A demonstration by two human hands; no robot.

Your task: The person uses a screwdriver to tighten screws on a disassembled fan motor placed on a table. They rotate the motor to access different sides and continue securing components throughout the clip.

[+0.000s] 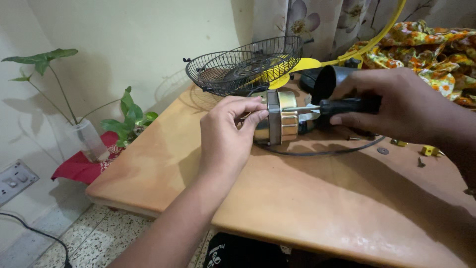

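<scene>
Motor (281, 119) half hidden by left hand (225, 134), grip clamped on it; right hand (401, 101) grip clamped on screwdriver (342, 105), tip unseen.

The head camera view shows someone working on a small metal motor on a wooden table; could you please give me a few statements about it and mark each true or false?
1. The right hand holds a black-handled screwdriver whose shaft points at the shiny cylindrical metal motor. True.
2. The left hand lies flat on the table, away from the motor. False: its fingers touch the motor's side.
3. The black wire fan guard lies on the brown wooden table behind the motor. True.
4. The table carries no loose parts. False: small screws and a washer lie at its right.
5. The green potted plant stands on the table. False: it stands beside it, lower down, at the left.
</scene>
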